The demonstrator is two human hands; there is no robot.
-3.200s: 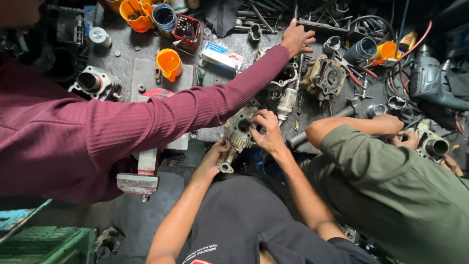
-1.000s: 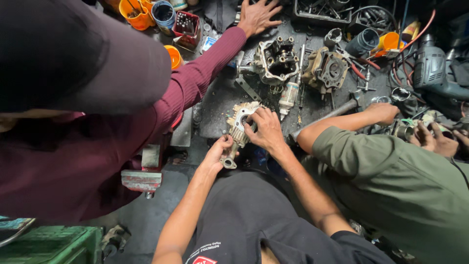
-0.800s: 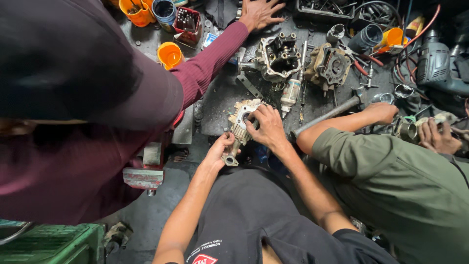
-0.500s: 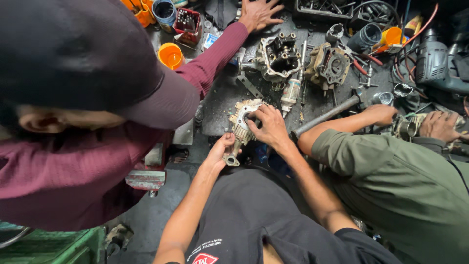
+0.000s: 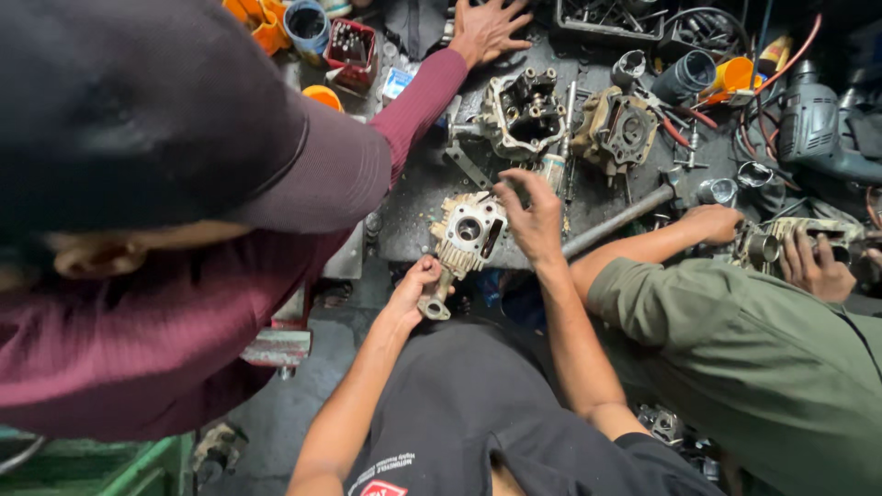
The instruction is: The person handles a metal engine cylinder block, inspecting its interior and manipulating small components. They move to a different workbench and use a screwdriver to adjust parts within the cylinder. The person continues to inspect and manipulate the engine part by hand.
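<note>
A pale finned engine cylinder head (image 5: 467, 231) stands at the near edge of the dirty workbench (image 5: 413, 197). My right hand (image 5: 533, 213) grips its right upper side, fingers curled over the top. My left hand (image 5: 415, 287) is closed around a short metal tool (image 5: 435, 299) that pokes up into the underside of the head. My black shirt fills the bottom of the view.
A person in a maroon sleeve and dark cap leans in from the left, their hand (image 5: 487, 28) flat at the bench's far edge. A person in green (image 5: 735, 331) handles another engine part (image 5: 781, 243) at the right. Engine casings (image 5: 524, 115), orange cups (image 5: 323, 95), a drill (image 5: 818, 129) and loose tools crowd the bench.
The capped head of the person in maroon has come further into view, covering the upper left. My hands have stayed on the cylinder head and the tool.
</note>
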